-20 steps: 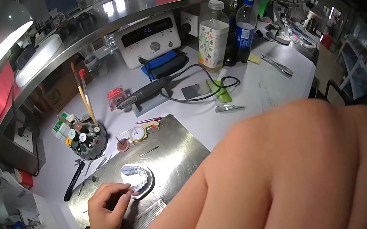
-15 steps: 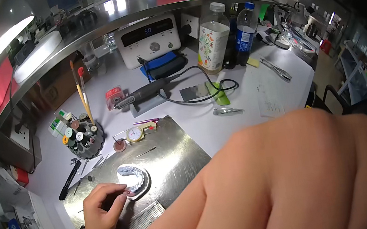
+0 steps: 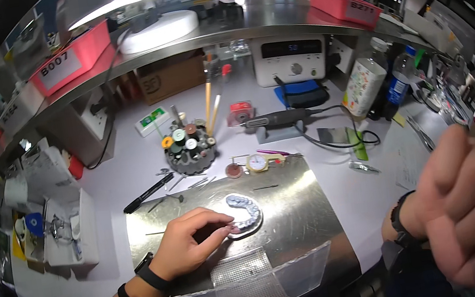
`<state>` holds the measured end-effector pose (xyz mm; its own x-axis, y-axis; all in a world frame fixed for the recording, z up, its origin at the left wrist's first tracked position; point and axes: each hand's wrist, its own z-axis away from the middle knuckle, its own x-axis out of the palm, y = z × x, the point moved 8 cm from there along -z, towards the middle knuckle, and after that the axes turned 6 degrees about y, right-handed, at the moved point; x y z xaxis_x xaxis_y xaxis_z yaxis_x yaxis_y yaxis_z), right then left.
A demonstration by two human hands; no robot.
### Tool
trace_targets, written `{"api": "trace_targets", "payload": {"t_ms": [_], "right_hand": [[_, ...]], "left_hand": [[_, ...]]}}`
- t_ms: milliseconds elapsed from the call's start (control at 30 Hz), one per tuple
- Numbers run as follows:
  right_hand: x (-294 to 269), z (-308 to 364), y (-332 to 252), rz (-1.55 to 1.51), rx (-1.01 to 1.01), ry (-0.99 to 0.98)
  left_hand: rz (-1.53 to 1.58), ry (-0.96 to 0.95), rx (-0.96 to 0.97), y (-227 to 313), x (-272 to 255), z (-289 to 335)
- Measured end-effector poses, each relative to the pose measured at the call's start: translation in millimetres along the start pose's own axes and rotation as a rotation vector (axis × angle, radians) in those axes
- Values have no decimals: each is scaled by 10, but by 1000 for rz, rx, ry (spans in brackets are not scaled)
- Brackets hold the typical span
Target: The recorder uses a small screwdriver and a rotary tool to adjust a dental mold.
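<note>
Left of the dental model, the left hand half-curls, thumb and forefinger nearly meeting at its edge; whether they grip, I cannot tell. The model lies on the metal plate. Far right of it, the right hand, loosely curled, contents hidden, has swung aside, leaving only the left at the model.

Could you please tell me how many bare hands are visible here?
2: the left hand, its fingers at the dental model on the metal plate, and the right hand, near the picture's right edge.
</note>
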<state>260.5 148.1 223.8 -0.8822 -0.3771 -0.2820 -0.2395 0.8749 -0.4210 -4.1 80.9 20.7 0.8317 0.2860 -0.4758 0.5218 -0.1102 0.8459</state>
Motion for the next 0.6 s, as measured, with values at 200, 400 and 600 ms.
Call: {"api": "trace_targets", "payload": {"t_ms": [200,400,600], "right_hand": [[-370,388,182,-144,-407,190],[-15,231,149,-136,-454,135],[-25,209,99,-126,-473,95]], "left_hand": [[-34,79,21,-181,-129,61],[-14,81,18,-223,-142,68],[-47,59,3,-187,-136,93]]}}
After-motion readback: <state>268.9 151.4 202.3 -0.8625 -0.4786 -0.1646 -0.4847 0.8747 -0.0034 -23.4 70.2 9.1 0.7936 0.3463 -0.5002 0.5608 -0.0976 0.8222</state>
